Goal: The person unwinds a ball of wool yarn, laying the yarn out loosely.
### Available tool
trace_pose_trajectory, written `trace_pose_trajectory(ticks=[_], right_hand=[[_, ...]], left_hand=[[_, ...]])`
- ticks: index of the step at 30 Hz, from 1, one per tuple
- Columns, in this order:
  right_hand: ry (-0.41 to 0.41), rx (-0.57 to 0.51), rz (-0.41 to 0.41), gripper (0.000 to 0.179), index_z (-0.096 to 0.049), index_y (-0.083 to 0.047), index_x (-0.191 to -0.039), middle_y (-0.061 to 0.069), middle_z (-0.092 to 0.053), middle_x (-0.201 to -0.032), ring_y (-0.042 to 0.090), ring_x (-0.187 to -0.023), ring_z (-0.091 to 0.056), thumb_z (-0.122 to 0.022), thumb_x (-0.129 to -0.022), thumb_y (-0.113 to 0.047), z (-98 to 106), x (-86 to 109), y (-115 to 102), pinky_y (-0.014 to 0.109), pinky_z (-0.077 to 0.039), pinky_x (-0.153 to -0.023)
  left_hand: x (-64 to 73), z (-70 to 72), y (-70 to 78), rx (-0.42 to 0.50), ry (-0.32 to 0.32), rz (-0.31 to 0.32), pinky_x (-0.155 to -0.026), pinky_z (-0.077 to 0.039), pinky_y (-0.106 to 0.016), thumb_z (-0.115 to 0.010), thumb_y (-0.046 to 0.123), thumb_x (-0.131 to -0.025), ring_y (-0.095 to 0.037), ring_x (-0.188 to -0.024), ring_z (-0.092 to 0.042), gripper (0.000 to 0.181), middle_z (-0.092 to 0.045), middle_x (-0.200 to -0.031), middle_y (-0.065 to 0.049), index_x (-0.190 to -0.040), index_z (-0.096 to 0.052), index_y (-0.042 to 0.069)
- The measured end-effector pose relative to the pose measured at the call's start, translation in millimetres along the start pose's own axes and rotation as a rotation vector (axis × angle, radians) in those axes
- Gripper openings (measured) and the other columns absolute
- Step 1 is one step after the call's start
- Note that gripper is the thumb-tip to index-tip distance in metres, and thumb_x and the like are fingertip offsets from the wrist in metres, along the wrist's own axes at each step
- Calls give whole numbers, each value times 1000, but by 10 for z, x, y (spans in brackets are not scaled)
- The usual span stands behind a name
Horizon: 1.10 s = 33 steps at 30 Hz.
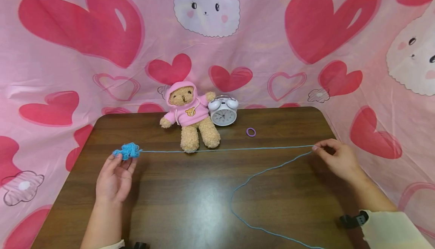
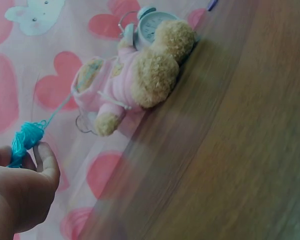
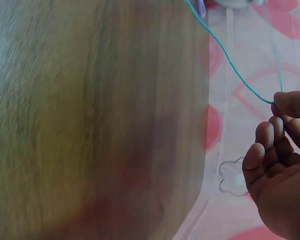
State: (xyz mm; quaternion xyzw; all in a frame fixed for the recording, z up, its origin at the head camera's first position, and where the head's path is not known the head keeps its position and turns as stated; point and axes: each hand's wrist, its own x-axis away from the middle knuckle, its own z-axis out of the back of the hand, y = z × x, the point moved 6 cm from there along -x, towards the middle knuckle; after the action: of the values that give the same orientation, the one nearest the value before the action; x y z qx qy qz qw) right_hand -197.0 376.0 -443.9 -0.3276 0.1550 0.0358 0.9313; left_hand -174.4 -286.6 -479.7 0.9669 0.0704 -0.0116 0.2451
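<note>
In the head view a small bundle of blue yarn (image 1: pixel 127 151) is held in the fingertips of my left hand (image 1: pixel 114 179), at the left of the table. A strand of yarn (image 1: pixel 238 149) runs taut from it across to the right. My right hand (image 1: pixel 340 160) pinches that strand between thumb and forefinger. From the pinch a slack tail drops and curves over the table toward the near edge. The left wrist view shows the yarn bundle (image 2: pixel 27 141) above the fingertips; in the right wrist view the yarn (image 3: pixel 235 70) meets the right hand's (image 3: pixel 280 170) thumb and forefinger.
A teddy bear (image 1: pixel 188 115) in a pink hoodie sits at the back of the brown wooden table (image 1: pixel 176 211). Beside it stands a white alarm clock (image 1: pixel 223 116). A purple ring (image 1: pixel 250 132) lies to their right. Pink cloth with hearts (image 1: pixel 265 52) hangs behind.
</note>
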Motion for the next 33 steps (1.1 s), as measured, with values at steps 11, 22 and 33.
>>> trace_pose_trajectory(ticks=[11, 22, 33], right_hand=[[-41, 35, -76, 16, -77, -7, -98, -10, -71, -84, -5, -75, -52, -75, -95, -23, 53, 15, 289, 15, -43, -63], [-47, 92, -81, 18, -77, -5, -98, 8, -75, -86, -11, -74, -48, -77, -94, -22, 58, 13, 587, 17, -42, -62], [-90, 162, -74, 19, -79, -4, -100, 17, -77, -95, -13, -81, -50, -78, -93, -22, 24, 40, 843, 24, -43, -67]], left_hand=[[52, 120, 189, -3, 62, -15, -98, -56, -40, -45, 1, -108, -32, -105, -71, 20, -72, -108, -18, -104, -64, -3], [81, 205, 329, 99, 45, -29, -95, -57, -44, -40, -1, -108, -37, -104, -70, 23, -72, -108, -24, -105, -63, -6], [108, 305, 462, 130, 66, -59, -96, -58, -46, -42, -2, -108, -39, -103, -70, 20, -72, -110, -25, -105, -61, -7]])
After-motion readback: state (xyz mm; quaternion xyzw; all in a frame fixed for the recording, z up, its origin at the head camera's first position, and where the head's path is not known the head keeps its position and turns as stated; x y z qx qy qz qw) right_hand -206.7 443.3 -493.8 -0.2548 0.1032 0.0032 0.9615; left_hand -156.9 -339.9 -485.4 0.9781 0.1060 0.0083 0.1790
